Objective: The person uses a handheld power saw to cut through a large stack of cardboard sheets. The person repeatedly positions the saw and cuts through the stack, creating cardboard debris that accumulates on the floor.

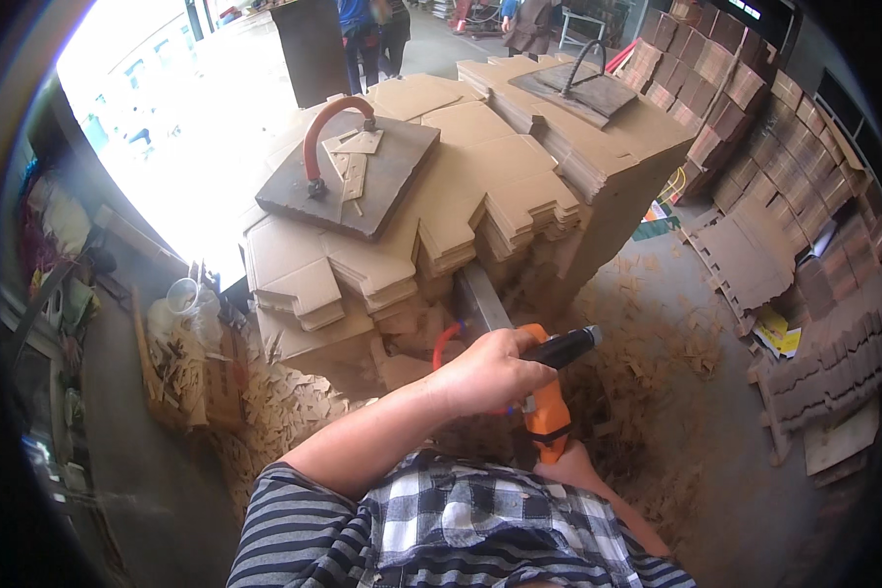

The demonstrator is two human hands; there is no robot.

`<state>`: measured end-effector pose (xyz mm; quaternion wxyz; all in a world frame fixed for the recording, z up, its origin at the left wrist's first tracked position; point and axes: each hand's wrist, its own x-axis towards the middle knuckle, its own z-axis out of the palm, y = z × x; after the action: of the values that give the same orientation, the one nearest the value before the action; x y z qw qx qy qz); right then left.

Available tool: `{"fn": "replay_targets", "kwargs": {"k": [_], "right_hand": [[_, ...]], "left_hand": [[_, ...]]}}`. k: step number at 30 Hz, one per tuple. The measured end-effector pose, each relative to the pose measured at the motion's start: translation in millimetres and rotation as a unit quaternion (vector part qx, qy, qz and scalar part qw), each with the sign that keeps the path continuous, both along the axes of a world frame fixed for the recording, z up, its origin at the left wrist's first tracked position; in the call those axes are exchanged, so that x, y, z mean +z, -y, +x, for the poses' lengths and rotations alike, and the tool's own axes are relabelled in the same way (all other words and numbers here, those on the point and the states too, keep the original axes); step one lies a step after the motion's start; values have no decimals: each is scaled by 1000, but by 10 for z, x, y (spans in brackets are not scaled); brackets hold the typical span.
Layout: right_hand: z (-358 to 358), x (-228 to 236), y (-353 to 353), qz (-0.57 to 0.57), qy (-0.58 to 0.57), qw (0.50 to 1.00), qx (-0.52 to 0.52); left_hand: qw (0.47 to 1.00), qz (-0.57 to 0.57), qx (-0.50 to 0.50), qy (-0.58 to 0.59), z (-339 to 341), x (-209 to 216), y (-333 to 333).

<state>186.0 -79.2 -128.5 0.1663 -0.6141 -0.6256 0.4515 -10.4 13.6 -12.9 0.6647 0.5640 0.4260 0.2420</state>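
My left hand is wrapped round the front of an orange and black power tool, close to its black cylindrical part. Lower down, my right hand grips the tool's orange rear end, with its fingers partly hidden. A grey metal bar runs forward from the tool into a notch in the tall stack of die-cut cardboard sheets. The bar's far end is hidden among the sheets. A curved red hose or handle shows left of the bar.
A dark plate with an orange hose-covered handle weighs down the stack; another handled plate lies behind. Cardboard scraps litter the floor. A scrap-filled box stands left. Bundled cardboard lines the right. People stand far off.
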Motion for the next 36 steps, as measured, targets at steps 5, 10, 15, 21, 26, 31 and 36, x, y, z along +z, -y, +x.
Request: {"fn": "replay_targets", "kwargs": {"k": [5,10,15,21,26,31,36], "right_hand": [[-10,-142,-5,-32,22,999,7],[-30,-290,-52,-52,26,998,-5],[-35,-595,36,-26,-11,999,-35],[-53,-664,113,-98,6,993,-70],[-14,-869,51,-115,32,988,-98],[-140,-615,-90,-105,64,991,-59],[-247,-798,-49,-158,15,983,-88]], "left_hand": [[999,-42,-5,-3,-27,-44,-4],[997,-63,12,33,-15,-221,-24],[994,-109,20,5,-27,-157,5],[992,-122,12,-5,-51,-298,61],[961,153,-109,-201,-38,-358,-59],[836,272,-121,-462,244,-368,-118],[807,271,-108,-513,267,-539,-83]]}}
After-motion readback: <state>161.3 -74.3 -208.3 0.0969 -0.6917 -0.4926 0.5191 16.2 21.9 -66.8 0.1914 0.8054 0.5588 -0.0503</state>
